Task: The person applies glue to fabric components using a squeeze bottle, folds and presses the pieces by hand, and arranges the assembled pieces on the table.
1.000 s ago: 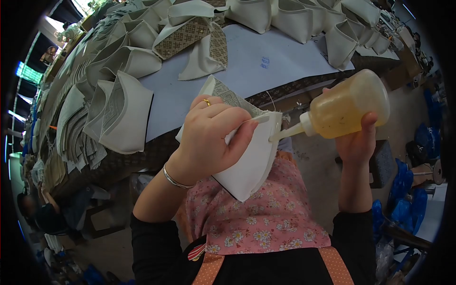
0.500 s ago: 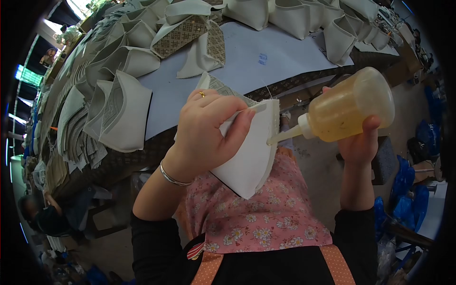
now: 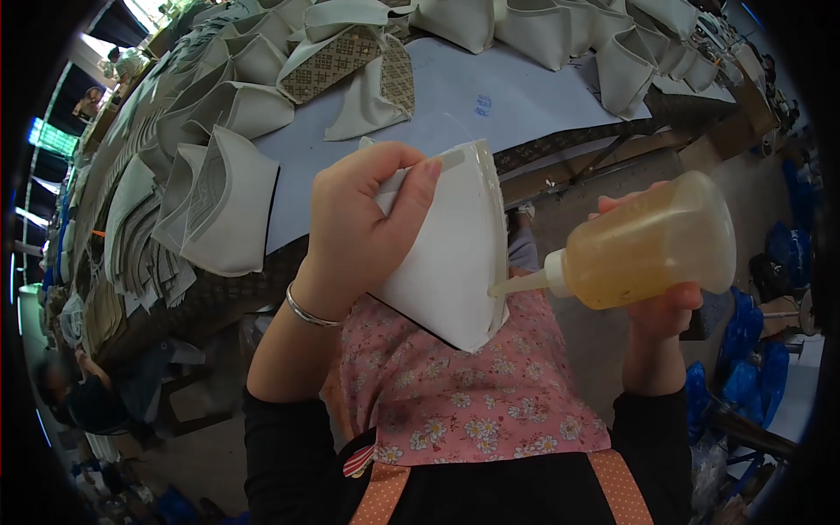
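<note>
One white piece (image 3: 444, 254) in left hand (image 3: 366, 223), squeeze bottle (image 3: 652, 241) in right hand (image 3: 665, 313)

Worn on the head, the single camera looked forward and steeply down from close above the left hand (image 3: 367, 214) and right hand (image 3: 663, 315), the apron (image 3: 477, 394) low in view, the table (image 3: 446, 83) beyond.

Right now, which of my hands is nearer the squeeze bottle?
Right. Your right hand holds the squeeze bottle; your left hand is farther, to its left, pinching the white piece.
</note>
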`<state>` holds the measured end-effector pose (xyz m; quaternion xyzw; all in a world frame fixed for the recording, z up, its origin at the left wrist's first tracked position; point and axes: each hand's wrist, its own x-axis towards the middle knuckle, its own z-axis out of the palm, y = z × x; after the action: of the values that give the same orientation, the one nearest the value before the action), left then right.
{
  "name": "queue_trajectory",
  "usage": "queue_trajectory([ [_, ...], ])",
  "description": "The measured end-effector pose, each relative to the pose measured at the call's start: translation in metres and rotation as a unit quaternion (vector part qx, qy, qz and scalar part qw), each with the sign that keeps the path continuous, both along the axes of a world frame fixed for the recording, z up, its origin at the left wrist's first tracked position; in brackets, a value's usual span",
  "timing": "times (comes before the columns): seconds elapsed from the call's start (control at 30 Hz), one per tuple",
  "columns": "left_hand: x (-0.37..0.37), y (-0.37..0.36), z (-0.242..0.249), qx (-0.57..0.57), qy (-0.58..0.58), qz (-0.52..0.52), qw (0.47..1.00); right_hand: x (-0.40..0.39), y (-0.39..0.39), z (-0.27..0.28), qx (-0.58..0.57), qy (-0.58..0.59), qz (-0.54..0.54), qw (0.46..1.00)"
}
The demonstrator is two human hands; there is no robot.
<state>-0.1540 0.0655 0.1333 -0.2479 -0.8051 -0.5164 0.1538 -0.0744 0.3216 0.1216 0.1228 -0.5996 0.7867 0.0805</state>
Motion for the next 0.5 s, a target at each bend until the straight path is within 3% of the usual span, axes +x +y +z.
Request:
queue_trajectory([
  [0.13, -0.004, -0.004, -0.001, 0.05, -0.016, 0.019, 0.998, 0.0, -0.001, -0.004, -0.013, 0.028, 0.006, 0.999],
  [0.2, -0.006, -0.007, -0.001, 0.058, -0.032, 0.026, 0.997, -0.007, -0.003, -0.006, -0.048, 0.171, 0.097, 0.979],
  [0.37, -0.009, -0.009, -0.002, 0.088, -0.057, 0.038, 0.994, 0.003, -0.004, -0.003, -0.026, 0.118, 0.087, 0.989],
  [0.43, -0.009, -0.01, -0.002, 0.04, -0.048, 0.048, 0.997, 0.007, -0.001, -0.005, -0.029, 0.098, 0.08, 0.992],
  [0.5, -0.015, -0.011, -0.006, 0.045, -0.058, 0.064, 0.995, 0.012, 0.011, -0.011, 0.015, 0.027, 0.126, 0.992],
])
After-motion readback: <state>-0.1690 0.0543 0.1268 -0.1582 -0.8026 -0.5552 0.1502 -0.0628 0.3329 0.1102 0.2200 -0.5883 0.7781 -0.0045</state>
